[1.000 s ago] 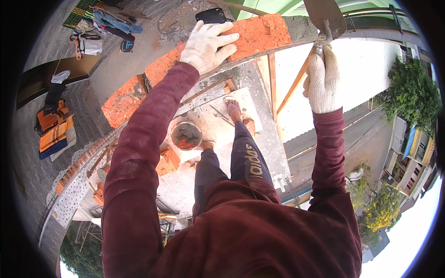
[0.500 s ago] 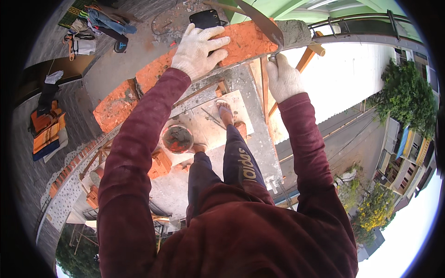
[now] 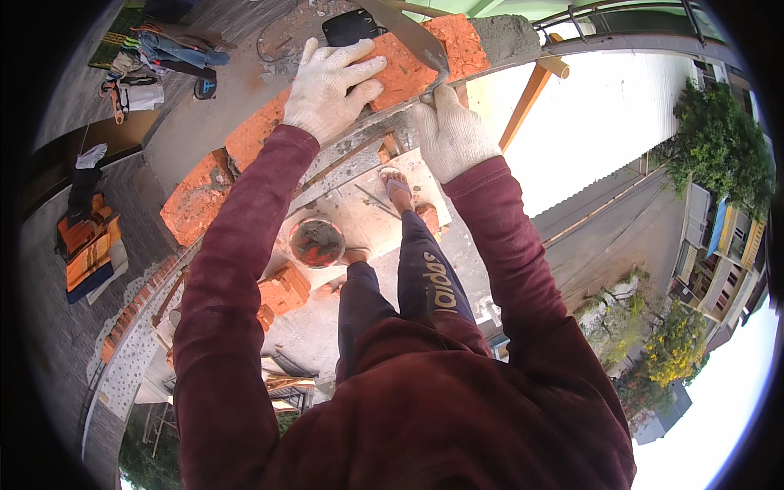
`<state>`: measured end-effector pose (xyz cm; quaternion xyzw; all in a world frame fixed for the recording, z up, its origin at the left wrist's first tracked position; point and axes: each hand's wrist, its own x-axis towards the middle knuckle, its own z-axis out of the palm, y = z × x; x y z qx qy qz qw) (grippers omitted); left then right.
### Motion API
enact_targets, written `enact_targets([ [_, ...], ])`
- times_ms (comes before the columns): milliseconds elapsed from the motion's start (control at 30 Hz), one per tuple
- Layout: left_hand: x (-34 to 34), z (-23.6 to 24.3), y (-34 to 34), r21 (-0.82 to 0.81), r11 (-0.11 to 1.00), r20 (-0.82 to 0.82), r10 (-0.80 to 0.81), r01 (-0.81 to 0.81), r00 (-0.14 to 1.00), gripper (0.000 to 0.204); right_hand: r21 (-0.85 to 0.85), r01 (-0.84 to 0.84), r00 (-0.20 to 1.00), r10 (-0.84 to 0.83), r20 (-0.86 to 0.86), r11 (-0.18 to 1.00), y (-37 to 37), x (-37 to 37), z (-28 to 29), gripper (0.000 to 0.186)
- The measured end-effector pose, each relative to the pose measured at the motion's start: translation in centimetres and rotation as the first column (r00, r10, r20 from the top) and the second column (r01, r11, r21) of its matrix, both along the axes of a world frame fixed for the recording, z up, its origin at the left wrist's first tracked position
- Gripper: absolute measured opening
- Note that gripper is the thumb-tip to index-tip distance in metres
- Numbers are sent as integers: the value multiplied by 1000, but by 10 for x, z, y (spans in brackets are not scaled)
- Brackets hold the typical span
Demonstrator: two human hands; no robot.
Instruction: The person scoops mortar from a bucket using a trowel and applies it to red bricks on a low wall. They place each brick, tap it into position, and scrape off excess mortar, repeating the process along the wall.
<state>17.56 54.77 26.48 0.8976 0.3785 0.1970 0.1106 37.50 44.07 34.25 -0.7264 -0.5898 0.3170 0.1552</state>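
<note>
Reporter: Where do your gloved hands stand at this moment?

Me: Along a row of masonry, both in white knit gloves. My left grip [image 3: 333,88] is spread wide, its fingers laid over the left end of a rough, orange-red rectangular brick [image 3: 404,73]. My right grip [image 3: 455,135] is curled tight on a grey-brown metal trowel [image 3: 408,34], the handle hidden in my fist.

Reporter: What has changed over the past second?

Me: The trowel. A second ago its blade was raised beyond the brick, over the patch of grey mortar [image 3: 508,39] at the right-hand end, broad face showing. Half a second ago it had come over the brick's right part. Now it slants farther left, near my left fingers, looking narrower. Whether it touches the brick, I cannot tell.

Reporter: And what holds steady?

Me: My left fingers keep their place on the brick, which sits in the row beside the mortar. Below, the round bucket of grey mix [image 3: 293,243] stands by my foot.
</note>
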Motion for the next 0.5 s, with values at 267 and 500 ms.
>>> enact_targets([
  [267, 0, -1, -3, 21, 1000, -39, 8, -8, 999, 37, 41, -27, 999, 28, -27, 999, -1, 8, -2, 33],
  [500, -4, -7, 0, -26, 999, 11, -25, 25, 1000, 37, -206, 451, 335, -379, -863, 868, -79, 9, -15, 26],
])
